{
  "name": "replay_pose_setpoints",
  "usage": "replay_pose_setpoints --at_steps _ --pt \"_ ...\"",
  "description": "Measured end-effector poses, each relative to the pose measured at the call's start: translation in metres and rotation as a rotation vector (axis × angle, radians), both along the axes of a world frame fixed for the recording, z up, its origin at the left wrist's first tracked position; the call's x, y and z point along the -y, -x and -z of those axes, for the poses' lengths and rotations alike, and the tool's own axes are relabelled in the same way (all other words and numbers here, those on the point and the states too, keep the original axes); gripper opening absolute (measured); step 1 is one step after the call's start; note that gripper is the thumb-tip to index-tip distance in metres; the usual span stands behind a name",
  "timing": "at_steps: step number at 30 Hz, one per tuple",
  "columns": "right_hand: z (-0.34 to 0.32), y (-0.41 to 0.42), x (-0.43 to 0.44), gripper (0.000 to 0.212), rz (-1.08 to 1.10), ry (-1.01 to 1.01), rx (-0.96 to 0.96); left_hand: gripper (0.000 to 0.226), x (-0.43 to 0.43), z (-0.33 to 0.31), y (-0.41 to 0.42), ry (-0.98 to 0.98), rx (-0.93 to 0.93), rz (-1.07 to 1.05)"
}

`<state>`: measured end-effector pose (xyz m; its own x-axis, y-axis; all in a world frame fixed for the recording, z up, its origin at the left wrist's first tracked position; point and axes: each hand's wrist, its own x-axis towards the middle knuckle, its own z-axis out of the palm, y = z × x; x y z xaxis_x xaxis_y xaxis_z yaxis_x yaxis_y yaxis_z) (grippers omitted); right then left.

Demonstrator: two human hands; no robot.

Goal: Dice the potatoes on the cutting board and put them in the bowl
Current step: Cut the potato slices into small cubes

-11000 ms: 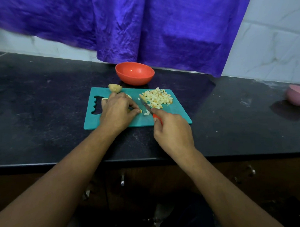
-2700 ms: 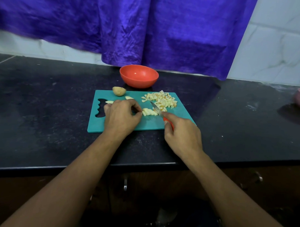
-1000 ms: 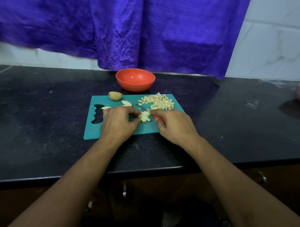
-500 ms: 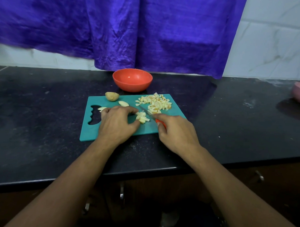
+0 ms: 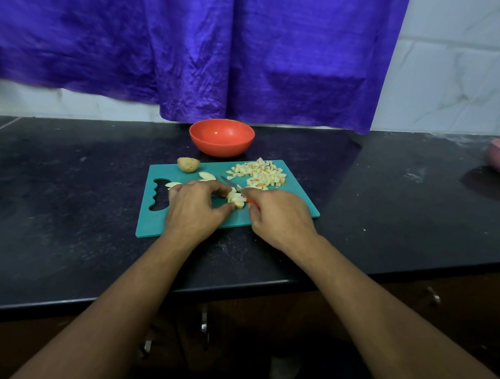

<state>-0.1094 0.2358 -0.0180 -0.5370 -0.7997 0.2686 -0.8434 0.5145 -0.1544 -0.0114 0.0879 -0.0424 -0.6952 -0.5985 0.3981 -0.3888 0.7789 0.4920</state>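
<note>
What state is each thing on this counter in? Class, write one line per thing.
orange bowl: upright, empty.
whole potato: uncut, at the cutting board's far edge.
diced pile: cut, on the cutting board.
potato strips: half diced, held by the left hand.
loose slices: sliced, undiced.
knife: gripped by the right hand.

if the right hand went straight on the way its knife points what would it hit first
Probably the loose potato slice just past the knife tip in the right hand, then the whole potato; depth is unclear.
</note>
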Motion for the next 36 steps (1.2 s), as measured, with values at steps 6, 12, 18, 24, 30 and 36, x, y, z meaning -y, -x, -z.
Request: replay_pose_setpoints --at_steps 6,12,18,24,30,36 --pt "0.002 0.007 -0.015 0.04 0.095 0.12 0.091 0.047 -0.001 -0.001 0.001 0.012 0.017 0.017" --pt "0.013 -0.009 -0.02 0.04 0.097 0.109 0.051 0.045 -0.001 -0.002 0.001 0.017 0.023 0.044" --pt "0.004 -0.007 -0.013 0.038 0.034 0.061 0.039 0.038 -0.002 -0.002 0.001 0.016 0.005 0.015" --pt "-0.003 0.002 -0.014 0.041 0.037 0.079 0.087 0.04 -0.003 -0.002 0.001 0.019 0.012 -0.004" --pt "0.005 -0.023 -0.024 0.047 0.068 0.153 0.08 0.039 -0.002 -0.003 0.002 0.012 0.013 -0.008" --pt "0.011 -0.034 -0.012 0.05 0.074 0.099 0.026 0.035 -0.003 -0.003 0.0 0.011 0.021 -0.02"
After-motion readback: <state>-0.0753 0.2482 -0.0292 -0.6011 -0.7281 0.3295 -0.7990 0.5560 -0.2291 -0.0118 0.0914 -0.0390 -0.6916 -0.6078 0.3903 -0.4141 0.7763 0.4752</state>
